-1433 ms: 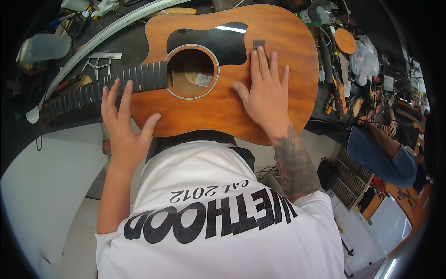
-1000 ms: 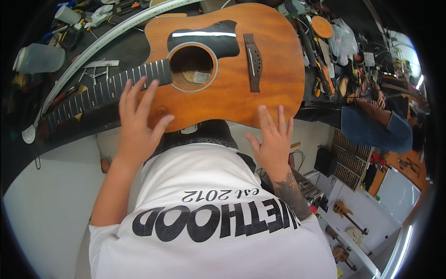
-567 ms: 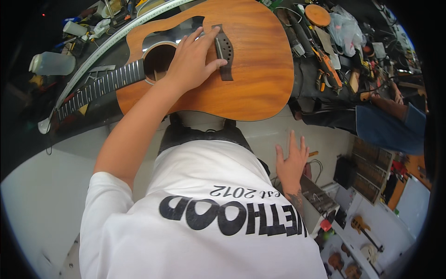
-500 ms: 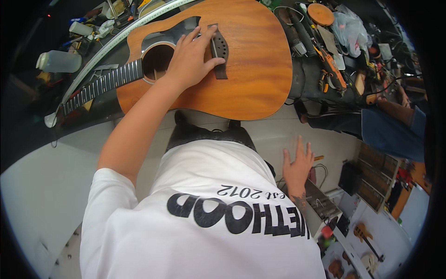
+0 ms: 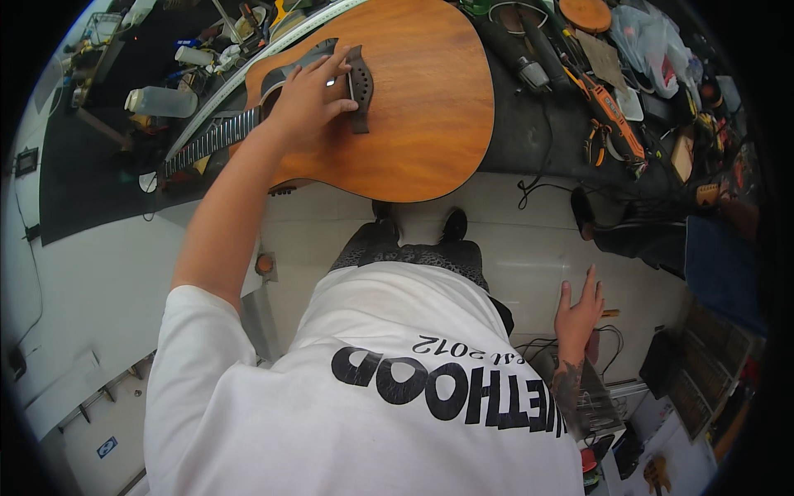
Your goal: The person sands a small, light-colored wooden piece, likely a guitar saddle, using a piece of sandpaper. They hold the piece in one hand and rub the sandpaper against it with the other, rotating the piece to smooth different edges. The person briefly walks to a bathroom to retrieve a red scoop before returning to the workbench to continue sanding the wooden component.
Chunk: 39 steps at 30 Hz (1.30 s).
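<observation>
My left hand [image 5: 304,103] reaches across the top of an acoustic guitar [image 5: 422,107] lying on the bench, its spread, slightly bent fingers resting by the dark bridge [image 5: 361,120] and black pickguard, hiding most of the soundhole. The fretted neck [image 5: 207,147] runs off to the left. My right hand [image 5: 579,306] is away from the guitar at the lower right, over the floor, fingers apart and holding nothing.
The dark bench [image 5: 538,149] carries a plastic jar [image 5: 161,102], a long pale strip behind the guitar, and at right an orange tool [image 5: 612,124], cables, a bag [image 5: 653,62] and a round wooden piece. Another person's dark-clad leg [image 5: 628,244] is at the right, near cables.
My right hand left the guitar top and moved down to the right. My left hand moved from the neck to the bridge area. The view shifted, and the guitar appears further up and left.
</observation>
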Tool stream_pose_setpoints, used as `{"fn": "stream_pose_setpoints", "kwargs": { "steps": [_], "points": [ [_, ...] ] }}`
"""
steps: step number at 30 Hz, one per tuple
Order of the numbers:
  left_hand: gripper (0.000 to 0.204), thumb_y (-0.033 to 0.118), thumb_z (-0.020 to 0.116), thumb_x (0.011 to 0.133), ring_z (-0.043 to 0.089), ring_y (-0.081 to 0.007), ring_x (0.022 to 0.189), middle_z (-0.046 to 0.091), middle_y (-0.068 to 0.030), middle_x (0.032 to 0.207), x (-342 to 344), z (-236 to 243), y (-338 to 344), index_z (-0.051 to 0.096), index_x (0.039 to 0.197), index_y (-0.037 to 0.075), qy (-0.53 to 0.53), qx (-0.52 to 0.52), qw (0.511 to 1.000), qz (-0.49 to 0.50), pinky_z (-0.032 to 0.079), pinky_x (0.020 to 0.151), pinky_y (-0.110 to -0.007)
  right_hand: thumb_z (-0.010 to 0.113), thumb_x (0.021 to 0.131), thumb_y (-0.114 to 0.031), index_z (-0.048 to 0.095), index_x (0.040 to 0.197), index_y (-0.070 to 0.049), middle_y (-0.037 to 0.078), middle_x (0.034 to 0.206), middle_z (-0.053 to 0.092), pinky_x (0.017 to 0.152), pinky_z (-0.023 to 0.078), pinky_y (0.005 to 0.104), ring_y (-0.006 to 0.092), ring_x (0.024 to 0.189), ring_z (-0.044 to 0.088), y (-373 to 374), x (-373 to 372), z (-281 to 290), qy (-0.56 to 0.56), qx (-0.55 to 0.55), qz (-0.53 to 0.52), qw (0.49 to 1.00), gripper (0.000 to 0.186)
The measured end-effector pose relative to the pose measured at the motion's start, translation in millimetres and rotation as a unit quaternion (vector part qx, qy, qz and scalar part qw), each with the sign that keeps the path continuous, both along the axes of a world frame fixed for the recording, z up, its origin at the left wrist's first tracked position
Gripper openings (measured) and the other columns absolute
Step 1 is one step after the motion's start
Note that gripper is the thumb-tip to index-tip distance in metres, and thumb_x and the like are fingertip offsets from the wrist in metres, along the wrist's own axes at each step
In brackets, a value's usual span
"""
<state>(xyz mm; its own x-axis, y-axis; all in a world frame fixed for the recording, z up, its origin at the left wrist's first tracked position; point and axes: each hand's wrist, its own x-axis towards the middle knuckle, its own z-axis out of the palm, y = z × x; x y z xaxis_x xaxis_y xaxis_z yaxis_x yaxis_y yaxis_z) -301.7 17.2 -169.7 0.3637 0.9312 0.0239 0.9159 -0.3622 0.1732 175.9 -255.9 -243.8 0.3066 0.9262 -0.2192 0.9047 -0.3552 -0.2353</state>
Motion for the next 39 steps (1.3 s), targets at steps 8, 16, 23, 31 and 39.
{"fn": "stream_pose_setpoints", "kwargs": {
  "steps": [8, 16, 23, 31, 39],
  "points": [
    [0.089, 0.036, 0.075, 0.076, 0.041, -0.0227, 0.134, 0.06, -0.0004, 0.129, 18.7, 13.6, 7.1, 0.023, 0.148, 0.035, 0.093, -0.077, 0.99, 0.068, 0.018, 0.113, -0.059, 0.06, 0.091, -0.027, 0.033, 0.146, -0.011, 0.017, 0.14, 0.047, 0.11, 0.026, 0.0513, 0.0418, 0.131, 0.038, -17.4, 15.0, -16.2, 0.024, -0.023, -0.015, 0.999, 0.064],
    [0.082, 0.038, 0.071, 0.082, 0.031, -0.0271, 0.14, 0.047, -0.0019, 0.142, 23.3, 11.6, 1.1, 0.025, 0.149, 0.031, 0.178, -0.084, 0.978, 0.068, 0.019, 0.113, -0.057, 0.061, 0.09, -0.025, 0.033, 0.146, -0.007, 0.017, 0.14, 0.047, 0.111, 0.024, 0.0541, 0.0424, 0.132, 0.037, 16.9, 14.3, -13.5, 0.047, 0.031, -0.001, 0.998, 0.064],
    [0.072, 0.053, 0.059, 0.087, 0.021, -0.035, 0.143, 0.031, -0.0128, 0.151, 26.4, -0.3, -30.8, 0.043, 0.141, 0.009, 0.153, 0.038, 0.986, 0.061, 0.021, 0.112, -0.056, 0.062, 0.089, -0.023, 0.033, 0.146, -0.008, 0.017, 0.14, 0.047, 0.111, 0.025, 0.0518, 0.0442, 0.13, 0.038, 20.3, 30.0, -18.0, 0.058, 0.041, -0.029, 0.997, 0.065],
    [0.083, 0.06, 0.057, 0.085, 0.017, -0.0355, 0.144, 0.031, -0.0118, 0.151, 52.8, -29.7, -75.9, 0.044, 0.137, -0.003, 0.079, 0.067, 0.99, 0.095, 0.016, 0.113, -0.057, 0.063, 0.089, -0.021, 0.035, 0.145, -0.005, 0.02, 0.14, 0.046, 0.108, 0.03, 0.0503, 0.0456, 0.129, 0.038, 8.9, 25.0, -24.8, 0.081, 0.033, 0.0, 0.996, 0.064],
    [0.072, 0.055, 0.055, 0.088, 0.022, -0.0262, 0.143, 0.039, -0.0081, 0.146, 51.4, -16.0, -88.9, 0.051, 0.132, -0.001, 0.06, 0.052, 0.991, 0.106, 0.01, 0.114, -0.057, 0.062, 0.089, -0.02, 0.034, 0.146, -0.012, 0.022, 0.139, 0.047, 0.106, 0.033, 0.0488, 0.0474, 0.127, 0.04, 25.4, 37.1, -27.1, 0.062, 0.038, 0.03, 0.997, 0.065]
  ]
}}
